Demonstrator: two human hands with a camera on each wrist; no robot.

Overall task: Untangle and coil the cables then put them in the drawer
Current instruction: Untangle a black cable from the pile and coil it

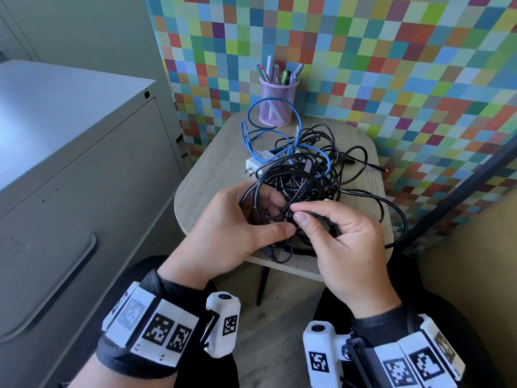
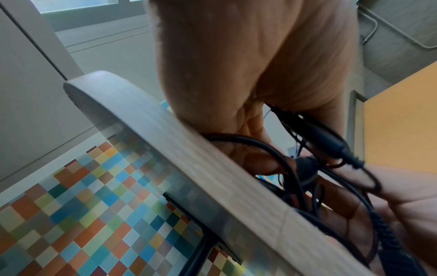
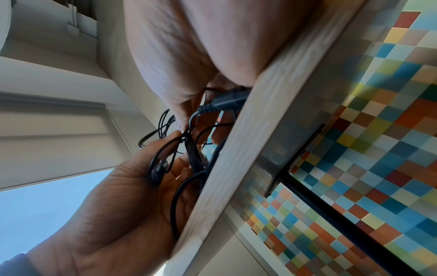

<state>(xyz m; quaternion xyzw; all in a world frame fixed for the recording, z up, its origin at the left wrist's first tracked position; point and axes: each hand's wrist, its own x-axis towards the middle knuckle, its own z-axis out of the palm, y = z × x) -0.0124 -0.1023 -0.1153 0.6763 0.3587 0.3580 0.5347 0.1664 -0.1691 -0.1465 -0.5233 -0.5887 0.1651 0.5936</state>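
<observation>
A tangle of black cables (image 1: 305,175) lies on the small wooden table (image 1: 212,169), with a blue cable (image 1: 251,135) and a white charger (image 1: 256,163) mixed into its far side. My left hand (image 1: 268,217) is at the near edge of the pile, its fingers curled through black loops. My right hand (image 1: 298,212) pinches a black strand between thumb and forefinger, right beside the left thumb. In the left wrist view a black plug (image 2: 331,142) hangs between the two hands. In the right wrist view another plug (image 3: 227,102) sits against the table edge. The grey drawer cabinet (image 1: 84,177) stands at the left, shut.
A pink mesh pen cup (image 1: 275,103) stands at the table's far edge, inside a blue loop. A wall of coloured squares (image 1: 391,65) lies behind and to the right. One black cable end (image 1: 375,166) trails toward the table's right edge.
</observation>
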